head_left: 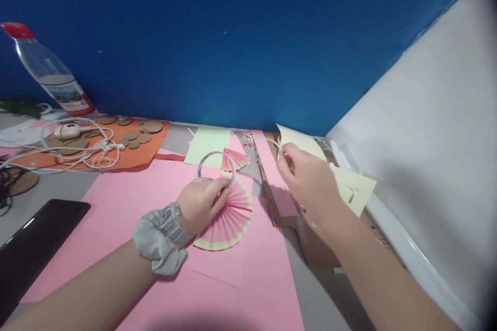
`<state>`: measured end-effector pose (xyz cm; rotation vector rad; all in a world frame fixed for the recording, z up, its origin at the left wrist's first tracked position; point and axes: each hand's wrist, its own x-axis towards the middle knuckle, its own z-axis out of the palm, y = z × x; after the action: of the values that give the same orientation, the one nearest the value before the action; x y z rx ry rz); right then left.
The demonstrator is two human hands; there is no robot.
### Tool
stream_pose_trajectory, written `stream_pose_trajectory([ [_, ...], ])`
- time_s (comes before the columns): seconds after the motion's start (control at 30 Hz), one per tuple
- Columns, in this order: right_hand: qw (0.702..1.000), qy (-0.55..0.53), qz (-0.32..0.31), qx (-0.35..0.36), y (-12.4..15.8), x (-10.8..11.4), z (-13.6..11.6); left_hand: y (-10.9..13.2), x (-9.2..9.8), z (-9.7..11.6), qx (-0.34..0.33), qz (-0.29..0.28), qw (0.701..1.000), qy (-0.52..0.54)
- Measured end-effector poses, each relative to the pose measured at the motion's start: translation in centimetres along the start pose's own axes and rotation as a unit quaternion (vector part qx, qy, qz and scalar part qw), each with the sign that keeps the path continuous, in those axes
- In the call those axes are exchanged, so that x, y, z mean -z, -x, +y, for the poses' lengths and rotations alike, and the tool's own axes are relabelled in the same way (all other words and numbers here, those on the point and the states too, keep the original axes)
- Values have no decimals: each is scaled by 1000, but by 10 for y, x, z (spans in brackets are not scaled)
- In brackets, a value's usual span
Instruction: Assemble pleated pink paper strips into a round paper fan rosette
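Observation:
My left hand, with a watch and a grey scrunchie at its wrist, pinches the lower edge of a thin roll of tape. The roll stands up above a pleated pink paper fan with a yellow-green rim, which lies on pink paper. My right hand is closed in a pinch at the right. From its fingertips a thin white strip curls to the left; whether it joins the roll I cannot tell. A smaller pleated fan lies just behind the roll.
Large pink paper covers the table's middle. Cardboard with a pink strip and cream paper lie at right. Left are a black phone-like slab, white cables, cardboard discs on orange paper and a bottle. A blue wall rises behind.

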<state>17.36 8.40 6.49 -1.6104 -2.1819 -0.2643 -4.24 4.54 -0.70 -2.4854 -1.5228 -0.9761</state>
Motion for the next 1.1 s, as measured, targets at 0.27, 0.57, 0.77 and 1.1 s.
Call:
stream_pose_trajectory([
  [0.27,994,-32,-72,81,52,-11,11,-17,11,-39,139,14,988,-61],
  [0.57,990,-71,-59,104,70,-28,13,-16,6,-48,198,-65,974,-87],
  [0.77,978,-78,5,196,76,-31,7,-18,1,-49,222,-45,965,-134],
  [1.1,962,-42,84,255,77,-23,17,-27,40,20,201,-269,876,347],
])
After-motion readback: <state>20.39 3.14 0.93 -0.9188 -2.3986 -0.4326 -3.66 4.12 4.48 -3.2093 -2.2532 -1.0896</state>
